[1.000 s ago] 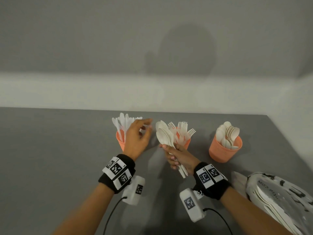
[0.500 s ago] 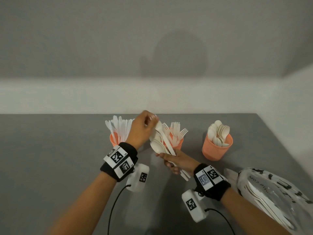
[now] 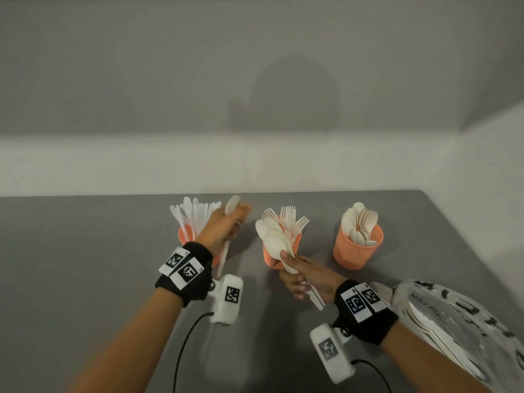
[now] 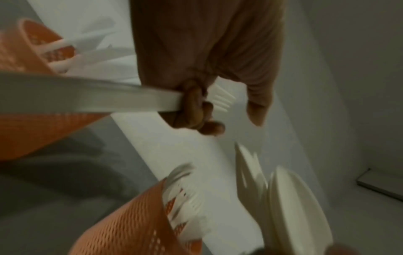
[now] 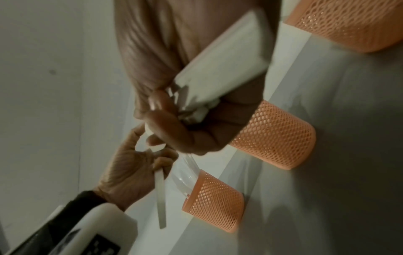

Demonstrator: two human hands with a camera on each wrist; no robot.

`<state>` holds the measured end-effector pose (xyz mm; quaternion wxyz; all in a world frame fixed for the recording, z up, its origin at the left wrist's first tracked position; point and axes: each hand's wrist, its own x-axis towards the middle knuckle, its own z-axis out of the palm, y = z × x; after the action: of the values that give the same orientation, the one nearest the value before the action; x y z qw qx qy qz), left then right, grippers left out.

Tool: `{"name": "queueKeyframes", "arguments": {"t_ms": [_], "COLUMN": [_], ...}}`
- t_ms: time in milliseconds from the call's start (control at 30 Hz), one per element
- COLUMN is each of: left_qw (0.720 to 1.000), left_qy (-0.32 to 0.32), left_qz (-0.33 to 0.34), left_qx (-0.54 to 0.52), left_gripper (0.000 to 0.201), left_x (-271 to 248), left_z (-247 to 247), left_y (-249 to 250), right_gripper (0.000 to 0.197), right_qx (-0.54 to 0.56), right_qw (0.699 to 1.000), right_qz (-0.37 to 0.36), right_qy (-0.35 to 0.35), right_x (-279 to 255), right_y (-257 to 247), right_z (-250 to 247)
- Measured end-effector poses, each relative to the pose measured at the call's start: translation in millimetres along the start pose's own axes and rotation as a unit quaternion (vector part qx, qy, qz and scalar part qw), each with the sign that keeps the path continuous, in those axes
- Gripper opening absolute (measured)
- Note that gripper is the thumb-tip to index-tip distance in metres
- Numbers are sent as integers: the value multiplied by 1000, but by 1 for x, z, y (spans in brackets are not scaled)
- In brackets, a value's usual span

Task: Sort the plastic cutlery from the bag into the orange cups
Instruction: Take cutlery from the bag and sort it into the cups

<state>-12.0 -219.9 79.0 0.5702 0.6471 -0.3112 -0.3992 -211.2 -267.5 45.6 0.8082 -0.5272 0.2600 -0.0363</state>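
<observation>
Three orange mesh cups stand in a row: the knife cup [image 3: 185,241], the fork cup [image 3: 295,251] and the spoon cup [image 3: 357,251]. My left hand [image 3: 235,219] grips a single white piece of cutlery [image 3: 224,256] upright, just right of the knife cup; motion blur hides which kind it is. In the left wrist view its flat handle [image 4: 87,96] runs out from under my curled fingers. My right hand [image 3: 295,276] grips a bundle of spoons [image 3: 273,239] by the handles in front of the fork cup. The right wrist view shows the handles [image 5: 218,69] in my fist.
The printed clear bag [image 3: 453,330] with more white cutlery lies at the lower right, close to my right forearm. The grey table [image 3: 85,265] ends at a white wall behind the cups and at its right edge near the spoon cup.
My left hand reached over to the bundle in my right hand, took one piece out and carried it back left beside the knife cup. The right hand stayed put.
</observation>
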Motion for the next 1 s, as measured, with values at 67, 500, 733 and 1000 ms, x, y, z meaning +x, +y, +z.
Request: {"name": "queueKeyframes", "arguments": {"t_ms": [67,500,733,1000], "left_qw": [996,987,979,965], "left_qy": [-84,-142,-146,-182], "left_qz": [-23,-74,-141,-187], "left_qx": [9,-1,3,-26], "left_gripper": [17,7,11,27], "left_x": [-5,2,1,-11], "left_z": [9,17,24,53], "left_y": [-6,9,12,19], "right_gripper": [27,23,19,30], "right_qx": [0,-11,-27,-249], "right_qw": [1000,999,999,949], "right_qz": [-3,24,13,-94], "right_qy": [-10,-31,14,168], "right_x": [-1,-15,-23,-32], "right_y": [-2,-10,-11,-7], "right_z": [0,-7,-12,-13]}}
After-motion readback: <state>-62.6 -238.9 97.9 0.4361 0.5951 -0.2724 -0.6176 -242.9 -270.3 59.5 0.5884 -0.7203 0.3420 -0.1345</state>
